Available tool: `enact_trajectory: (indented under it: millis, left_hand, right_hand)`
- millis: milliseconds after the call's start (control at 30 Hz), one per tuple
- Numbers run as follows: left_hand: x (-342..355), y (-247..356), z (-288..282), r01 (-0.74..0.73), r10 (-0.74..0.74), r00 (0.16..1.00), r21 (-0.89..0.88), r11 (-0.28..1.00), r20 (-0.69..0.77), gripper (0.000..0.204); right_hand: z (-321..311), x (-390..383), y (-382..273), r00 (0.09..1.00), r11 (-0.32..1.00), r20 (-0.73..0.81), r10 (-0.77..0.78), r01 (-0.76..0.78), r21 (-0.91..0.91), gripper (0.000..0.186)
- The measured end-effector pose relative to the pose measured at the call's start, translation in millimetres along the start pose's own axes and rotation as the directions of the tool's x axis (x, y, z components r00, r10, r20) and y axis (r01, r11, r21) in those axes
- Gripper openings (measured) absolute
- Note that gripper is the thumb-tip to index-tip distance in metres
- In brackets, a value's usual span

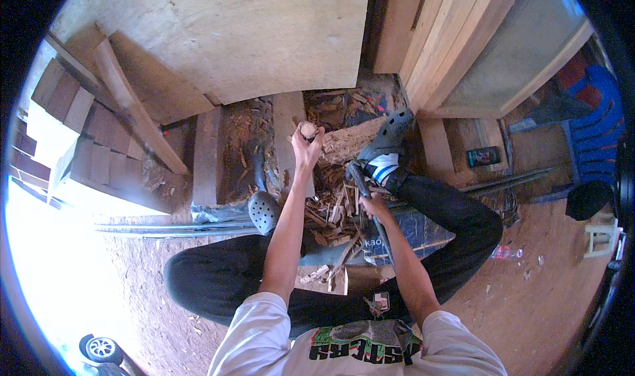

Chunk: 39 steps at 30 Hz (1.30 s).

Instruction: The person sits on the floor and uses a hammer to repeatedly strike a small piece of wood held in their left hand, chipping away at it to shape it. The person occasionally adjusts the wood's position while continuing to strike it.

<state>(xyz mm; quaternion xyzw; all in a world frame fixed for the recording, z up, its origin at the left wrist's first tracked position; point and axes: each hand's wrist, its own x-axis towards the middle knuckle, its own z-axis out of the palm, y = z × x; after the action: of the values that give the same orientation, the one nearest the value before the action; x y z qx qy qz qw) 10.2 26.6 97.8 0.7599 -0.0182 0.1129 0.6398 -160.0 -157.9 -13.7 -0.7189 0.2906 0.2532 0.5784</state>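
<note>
My left hand [305, 152] is closed around a short piece of pale wood [308, 130], its rounded end showing above the fingers. My right hand [375, 206] grips a dark long-handled tool [357, 175]; the handle runs back under my forearm, and the kind of head cannot be made out. A rough, chipped log [350, 142] lies between my left hand and my right foot, which wears a dark clog [393, 132]. Wood chips and splinters [335, 207] are heaped below it, between my legs.
A large plywood sheet [264, 39] stands ahead. Wooden frames [456, 45] lean at the right, near a dark can [483, 156] and a blue plastic chair [595, 125]. My other clog [264, 212] is at the left. Planks [132, 105] rest at the far left.
</note>
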Motion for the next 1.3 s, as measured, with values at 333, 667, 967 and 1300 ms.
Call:
enact_trajectory:
  millis: [333, 667, 967, 1300]
  left_hand:
    - [2, 13, 1, -0.071, 0.084, 0.996, 0.306, 0.949, -0.026, 0.032]
    - [0, 17, 0, -0.126, 0.157, 0.979, 0.217, 0.968, -0.133, 0.044]
    - [-2, 15, -5, -0.139, 0.25, 0.935, 0.387, 0.912, -0.253, 0.056]
    - [0, 5, -4, -0.136, 0.283, 0.921, 0.461, 0.877, -0.267, 0.06]
  right_hand:
    - [0, 1, 1, 0.998, 0.998, 0.007, -0.067, 0.067, -0.002, 0.027]
    - [-2, -6, -6, 0.999, 0.999, 0.016, -0.031, 0.031, -0.018, 0.021]
    - [-2, -8, -5, 0.999, 0.999, 0.01, -0.043, 0.043, 0.009, 0.021]
    - [-1, -3, 3, 0.996, 0.996, -0.02, -0.091, 0.09, -0.019, 0.021]
